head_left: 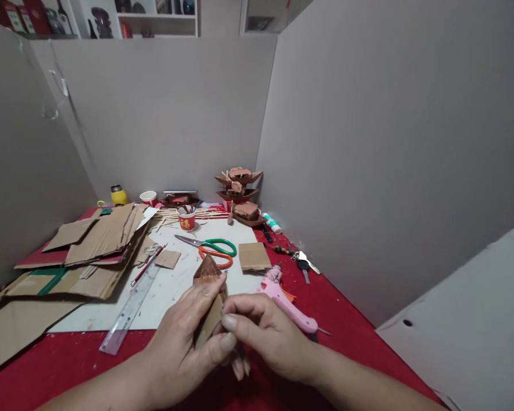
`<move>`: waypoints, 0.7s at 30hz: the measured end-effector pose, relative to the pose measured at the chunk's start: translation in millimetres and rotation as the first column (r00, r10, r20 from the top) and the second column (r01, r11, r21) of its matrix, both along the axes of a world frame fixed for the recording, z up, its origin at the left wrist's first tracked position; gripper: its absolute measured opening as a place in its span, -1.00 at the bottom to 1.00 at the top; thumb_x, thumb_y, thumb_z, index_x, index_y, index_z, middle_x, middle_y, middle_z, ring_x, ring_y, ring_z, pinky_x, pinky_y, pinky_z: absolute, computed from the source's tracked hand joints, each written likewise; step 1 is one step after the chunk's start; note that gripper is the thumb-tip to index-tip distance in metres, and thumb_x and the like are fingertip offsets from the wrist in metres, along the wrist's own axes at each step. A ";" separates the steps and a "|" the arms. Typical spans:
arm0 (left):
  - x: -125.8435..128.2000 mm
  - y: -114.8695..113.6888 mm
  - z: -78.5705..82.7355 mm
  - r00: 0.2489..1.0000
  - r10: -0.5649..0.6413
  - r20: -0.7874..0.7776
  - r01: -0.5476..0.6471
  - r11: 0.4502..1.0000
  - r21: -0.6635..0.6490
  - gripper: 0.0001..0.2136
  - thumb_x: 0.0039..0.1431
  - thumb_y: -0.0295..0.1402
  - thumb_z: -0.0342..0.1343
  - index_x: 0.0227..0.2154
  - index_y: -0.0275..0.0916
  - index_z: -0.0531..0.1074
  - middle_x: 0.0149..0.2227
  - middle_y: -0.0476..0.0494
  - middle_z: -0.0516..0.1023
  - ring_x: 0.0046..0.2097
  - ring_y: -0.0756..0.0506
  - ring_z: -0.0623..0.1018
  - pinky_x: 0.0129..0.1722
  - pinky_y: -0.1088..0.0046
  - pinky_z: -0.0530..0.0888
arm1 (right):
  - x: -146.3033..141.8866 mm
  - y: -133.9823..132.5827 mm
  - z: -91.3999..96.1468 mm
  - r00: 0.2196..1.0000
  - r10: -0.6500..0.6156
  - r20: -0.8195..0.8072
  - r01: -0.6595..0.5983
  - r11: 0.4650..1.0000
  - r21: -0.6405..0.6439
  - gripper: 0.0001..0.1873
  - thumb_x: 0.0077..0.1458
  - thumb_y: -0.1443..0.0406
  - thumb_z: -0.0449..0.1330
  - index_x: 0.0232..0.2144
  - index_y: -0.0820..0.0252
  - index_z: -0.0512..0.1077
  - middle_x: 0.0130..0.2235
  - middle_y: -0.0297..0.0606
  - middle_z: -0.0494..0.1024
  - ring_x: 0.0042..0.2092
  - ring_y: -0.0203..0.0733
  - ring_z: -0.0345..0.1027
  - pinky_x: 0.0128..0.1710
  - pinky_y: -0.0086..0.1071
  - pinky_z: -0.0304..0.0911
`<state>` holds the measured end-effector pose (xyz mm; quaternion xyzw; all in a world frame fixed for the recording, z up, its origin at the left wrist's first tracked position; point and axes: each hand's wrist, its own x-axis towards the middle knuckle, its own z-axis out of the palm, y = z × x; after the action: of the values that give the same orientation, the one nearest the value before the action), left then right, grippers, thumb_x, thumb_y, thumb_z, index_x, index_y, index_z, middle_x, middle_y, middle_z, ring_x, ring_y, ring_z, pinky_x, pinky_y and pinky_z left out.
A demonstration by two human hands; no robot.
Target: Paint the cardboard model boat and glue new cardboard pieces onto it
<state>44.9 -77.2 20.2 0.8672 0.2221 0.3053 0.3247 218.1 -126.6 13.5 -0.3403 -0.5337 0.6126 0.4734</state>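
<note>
Item: pointed cardboard piece (208,273), held above the red bench (346,311), left of the pink glue gun (285,298). Grip of left hand (184,337) clasped its face; grip of right hand (268,334) pinched its edge. Judged best: light, even pressure, avoiding creases.

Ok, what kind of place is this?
Likely a partitioned craft desk for model-making: cardboard scraps, a pink glue gun, and a small cardboard model held by the left hand and right hand.
</note>
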 end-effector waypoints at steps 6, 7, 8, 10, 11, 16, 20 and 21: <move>-0.6 2.1 -4.7 1.000 -0.007 0.007 0.006 1.000 0.025 -0.42 0.24 -0.28 0.08 0.29 0.04 0.07 0.25 -0.12 0.30 0.22 -0.21 0.31 0.19 0.23 0.22 | -0.1 1.5 1.1 1.000 -0.010 0.019 0.010 1.000 -0.006 -0.56 0.10 -0.03 0.18 -0.49 0.24 0.34 -0.62 -0.40 0.43 -0.66 -0.42 0.28 -0.66 -0.57 0.21; -0.5 2.4 -5.3 1.000 -0.005 0.007 0.005 1.000 0.026 -0.43 0.24 -0.28 0.08 0.29 0.03 0.07 0.25 -0.13 0.30 0.22 -0.21 0.31 0.19 0.22 0.22 | -0.2 1.4 1.3 1.000 -0.012 0.024 0.012 1.000 -0.006 -0.56 0.10 -0.03 0.18 -0.49 0.24 0.34 -0.62 -0.40 0.43 -0.67 -0.42 0.27 -0.66 -0.57 0.21; -0.5 2.7 -5.9 1.000 -0.005 0.007 0.005 0.999 0.032 -0.42 0.24 -0.28 0.08 0.29 0.02 0.07 0.25 -0.13 0.31 0.22 -0.21 0.31 0.19 0.22 0.22 | -0.2 1.2 1.6 1.000 -0.011 0.029 0.011 1.000 -0.006 -0.56 0.10 -0.04 0.18 -0.49 0.24 0.33 -0.62 -0.40 0.43 -0.67 -0.42 0.27 -0.66 -0.57 0.20; -0.8 3.2 -7.5 1.000 -0.002 -0.003 0.002 0.999 0.053 -0.41 0.23 -0.28 0.09 0.29 0.01 0.06 0.25 -0.14 0.30 0.23 -0.21 0.30 0.20 0.21 0.20 | -0.2 0.5 2.2 0.999 -0.014 0.048 0.014 1.000 -0.010 -0.55 0.09 -0.04 0.18 -0.49 0.23 0.32 -0.63 -0.41 0.42 -0.67 -0.42 0.26 -0.66 -0.56 0.20; -1.1 3.5 -8.4 1.000 0.004 -0.012 -0.003 0.998 0.068 -0.40 0.22 -0.28 0.10 0.29 0.01 0.06 0.25 -0.14 0.29 0.23 -0.22 0.29 0.21 0.21 0.19 | -0.2 0.1 2.5 0.998 -0.020 0.059 0.021 1.000 -0.015 -0.55 0.09 -0.05 0.18 -0.50 0.23 0.31 -0.64 -0.42 0.41 -0.67 -0.42 0.26 -0.66 -0.56 0.19; -1.7 4.7 -12.2 0.997 0.056 -0.044 -0.050 0.990 0.129 -0.35 0.15 -0.27 0.18 0.28 -0.02 0.10 0.24 -0.17 0.31 0.22 -0.24 0.30 0.21 0.21 0.20 | -0.1 -1.7 2.9 0.992 -0.071 0.107 0.074 0.997 -0.026 -0.59 0.08 -0.02 0.17 -0.49 0.22 0.33 -0.65 -0.43 0.38 -0.68 -0.41 0.25 -0.67 -0.56 0.16; 0.0 2.9 -14.0 0.999 0.036 0.003 -0.036 0.996 0.078 -0.35 0.13 -0.28 0.20 0.27 -0.02 0.13 0.23 -0.18 0.32 0.22 -0.27 0.31 0.21 0.18 0.20 | -1.7 -2.1 1.6 0.986 -0.115 0.121 0.115 0.993 0.003 -0.68 0.07 0.11 0.18 -0.55 0.20 0.29 -0.63 -0.43 0.38 -0.68 -0.42 0.23 -0.68 -0.56 0.16; 0.6 1.8 -13.8 1.000 0.019 0.012 -0.020 0.999 0.049 -0.36 0.15 -0.28 0.18 0.28 -0.02 0.12 0.24 -0.17 0.31 0.23 -0.27 0.30 0.22 0.17 0.19 | -2.3 -2.0 1.2 0.985 -0.125 0.122 0.124 0.992 0.015 -0.70 0.06 0.14 0.18 -0.57 0.20 0.29 -0.63 -0.44 0.36 -0.68 -0.43 0.21 -0.69 -0.56 0.15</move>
<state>45.5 -75.4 6.4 0.8709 0.2210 0.3188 0.3017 215.8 -128.6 14.6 -0.4082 -0.5416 0.5577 0.4785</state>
